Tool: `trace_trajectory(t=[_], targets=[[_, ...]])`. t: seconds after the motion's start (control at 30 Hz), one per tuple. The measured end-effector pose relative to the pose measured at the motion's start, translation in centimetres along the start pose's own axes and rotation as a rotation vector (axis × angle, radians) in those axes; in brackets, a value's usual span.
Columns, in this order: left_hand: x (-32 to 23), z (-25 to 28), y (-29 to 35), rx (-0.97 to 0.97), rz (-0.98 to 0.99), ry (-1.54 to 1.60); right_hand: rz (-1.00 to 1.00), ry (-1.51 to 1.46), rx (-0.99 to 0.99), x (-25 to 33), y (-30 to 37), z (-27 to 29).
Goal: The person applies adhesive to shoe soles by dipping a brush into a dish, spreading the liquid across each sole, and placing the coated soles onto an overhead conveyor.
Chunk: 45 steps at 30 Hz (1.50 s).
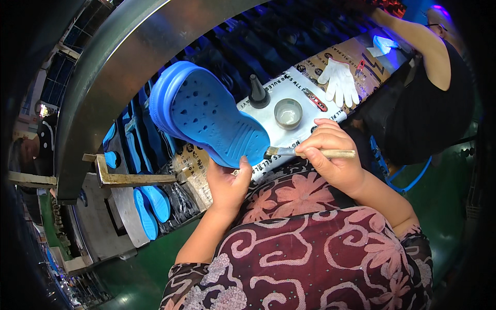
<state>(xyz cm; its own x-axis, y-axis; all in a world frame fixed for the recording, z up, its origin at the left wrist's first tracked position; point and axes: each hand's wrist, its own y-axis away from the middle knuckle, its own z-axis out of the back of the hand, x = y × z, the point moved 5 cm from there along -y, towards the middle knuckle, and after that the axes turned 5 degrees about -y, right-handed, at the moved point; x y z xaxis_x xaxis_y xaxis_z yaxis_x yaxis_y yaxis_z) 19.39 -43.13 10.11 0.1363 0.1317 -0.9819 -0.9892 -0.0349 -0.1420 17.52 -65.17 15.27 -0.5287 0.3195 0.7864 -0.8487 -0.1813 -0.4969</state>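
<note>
A blue foam clog (pixel 222 116), with small holes at its far broad end and ridges near its heel, is tilted up in front of me. My left hand (pixel 230 182) grips it by the heel, the thumb on the near edge. From the right, my right hand (pixel 330 155) pinches a flat paintbrush (pixel 283 151) with a wooden handle. Its dark bristle tips meet the clog's heel edge. Beyond the brush stands a small round cup (pixel 288 113) holding a pale, cloudy liquid. Beside it is a black cone-shaped nozzle bottle (pixel 258 93).
A white knitted glove (pixel 340 82) and a red cutter (pixel 315 99) lie on the printed covering. Blue soles (pixel 151 205) rest at left below a wooden bar (pixel 134 179). A curved metal frame (pixel 98 77) arches over the left. A co-worker (pixel 439 93) sits at right.
</note>
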Motion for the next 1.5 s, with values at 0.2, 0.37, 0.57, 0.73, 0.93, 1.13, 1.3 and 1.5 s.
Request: trace_trajectory(t=[0.2, 0.37, 0.57, 0.73, 0.93, 1.13, 1.3, 1.5], targets=[[-0.6, -0.1, 0.1, -0.017, -0.109, -0.060, 0.034, 0.077, 0.056, 0.4, -0.2, -1.0], [-0.5, 0.1, -0.1, -0.016, -0.212, -0.134, 0.067, 0.148, 0.036, 0.7, -0.2, -0.3], [-0.4, -0.2, -0.3, -0.001, -0.254, -0.230, 0.083, 0.088, 0.075, 1.1, -0.5, -0.7], [-0.4, -0.3, -0.3, -0.012, -0.257, -0.244, 0.111, 0.200, 0.090, 1.0, -0.4, -0.8], [-0.8, -0.6, -0.4, -0.010, -0.241, -0.236, 0.096, 0.213, 0.094, 0.9, -0.2, -0.1], [-0.8, -0.9, -0.6, 0.000, -0.271, -0.245, 0.145, 0.235, 0.173, 1.0, 0.0, -0.9], [-0.9, -0.8, -0.4, -0.016, -0.287, -0.272, 0.123, 0.159, 0.123, 0.7, 0.0, -0.6], [-0.5, -0.8, -0.6, -0.028, -0.288, -0.228, 0.117, 0.122, 0.141, 0.2, 0.2, -0.9]])
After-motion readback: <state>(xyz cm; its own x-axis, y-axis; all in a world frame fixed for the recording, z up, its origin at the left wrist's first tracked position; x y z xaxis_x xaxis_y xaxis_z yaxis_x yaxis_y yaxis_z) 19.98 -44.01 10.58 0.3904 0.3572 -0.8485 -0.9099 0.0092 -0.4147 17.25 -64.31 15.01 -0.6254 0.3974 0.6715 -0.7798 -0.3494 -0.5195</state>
